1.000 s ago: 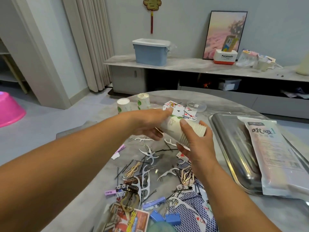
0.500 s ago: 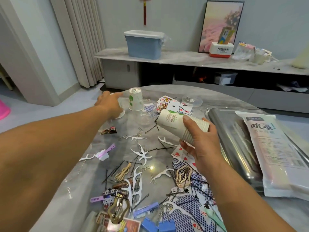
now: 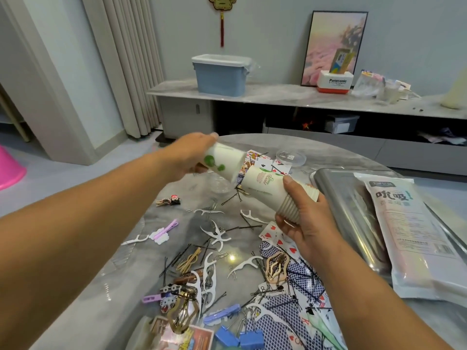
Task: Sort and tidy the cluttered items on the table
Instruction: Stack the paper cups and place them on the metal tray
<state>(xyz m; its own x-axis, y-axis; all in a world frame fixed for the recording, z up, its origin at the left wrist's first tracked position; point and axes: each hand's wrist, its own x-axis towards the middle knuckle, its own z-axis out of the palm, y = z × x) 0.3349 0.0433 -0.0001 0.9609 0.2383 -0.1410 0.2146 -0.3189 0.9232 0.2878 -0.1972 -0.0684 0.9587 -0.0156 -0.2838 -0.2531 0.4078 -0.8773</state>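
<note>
A single white paper cup [image 3: 222,164] with green leaf marks lies tilted in the air, its open mouth facing a stack of nested white paper cups [image 3: 275,192] at its 4 o'clock. The stack is tipped sideways, base pointing to 10 o'clock, rims bunched at 4 o'clock.

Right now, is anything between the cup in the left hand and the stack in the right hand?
Nothing visible. The cup in the left hand has its open mouth facing the stack's closed end, almost touching. The right hand grips the stack lower down, clear of that end.
</note>
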